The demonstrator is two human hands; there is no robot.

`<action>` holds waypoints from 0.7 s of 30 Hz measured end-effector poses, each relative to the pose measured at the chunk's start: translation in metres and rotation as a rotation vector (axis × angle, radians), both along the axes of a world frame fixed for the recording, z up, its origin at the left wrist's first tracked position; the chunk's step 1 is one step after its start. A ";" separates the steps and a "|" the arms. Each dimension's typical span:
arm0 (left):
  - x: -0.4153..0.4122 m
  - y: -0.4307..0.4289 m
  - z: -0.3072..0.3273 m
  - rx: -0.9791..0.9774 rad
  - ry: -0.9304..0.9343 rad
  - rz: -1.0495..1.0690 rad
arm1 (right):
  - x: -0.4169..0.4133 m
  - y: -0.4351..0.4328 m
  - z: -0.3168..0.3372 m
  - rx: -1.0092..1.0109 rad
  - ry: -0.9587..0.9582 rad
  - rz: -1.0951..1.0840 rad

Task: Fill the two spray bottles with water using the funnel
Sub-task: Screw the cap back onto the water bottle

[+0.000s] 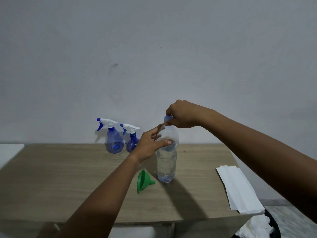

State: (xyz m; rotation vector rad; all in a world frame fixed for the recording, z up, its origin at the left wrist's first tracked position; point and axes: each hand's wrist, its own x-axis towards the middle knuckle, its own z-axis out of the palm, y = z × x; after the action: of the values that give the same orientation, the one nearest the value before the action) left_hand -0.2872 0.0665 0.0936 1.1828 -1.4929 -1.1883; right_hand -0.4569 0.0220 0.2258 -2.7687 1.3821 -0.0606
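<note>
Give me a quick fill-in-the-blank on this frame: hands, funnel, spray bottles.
1. The right hand grips the water bottle's ____.
2. The green funnel lies on its ____ on the table.
3. Both spray bottles stand near the wall with their trigger heads still ____.
4. The left hand steadies the water bottle near its ____.

Answers: cap; side; on; top

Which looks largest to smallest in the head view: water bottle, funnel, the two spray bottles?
1. Water bottle.
2. Left spray bottle.
3. Right spray bottle, only slightly smaller; similar.
4. Funnel, though it lies nearer the camera.
</note>
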 end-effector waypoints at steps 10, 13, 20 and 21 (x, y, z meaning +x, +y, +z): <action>-0.002 0.002 0.002 -0.003 -0.030 -0.002 | -0.005 -0.006 0.018 0.154 0.020 0.091; -0.001 0.002 0.003 -0.006 -0.024 0.001 | 0.000 -0.009 0.017 0.159 0.037 0.092; 0.000 0.001 0.001 -0.014 -0.029 0.003 | 0.005 -0.004 0.012 0.057 0.065 0.007; -0.001 0.001 0.001 -0.014 -0.027 0.006 | 0.006 -0.001 0.011 0.033 0.072 -0.004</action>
State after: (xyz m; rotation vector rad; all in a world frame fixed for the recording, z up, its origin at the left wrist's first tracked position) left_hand -0.2877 0.0679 0.0946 1.1978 -1.5139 -1.1605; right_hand -0.4509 0.0207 0.2371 -2.7676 1.3912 0.0615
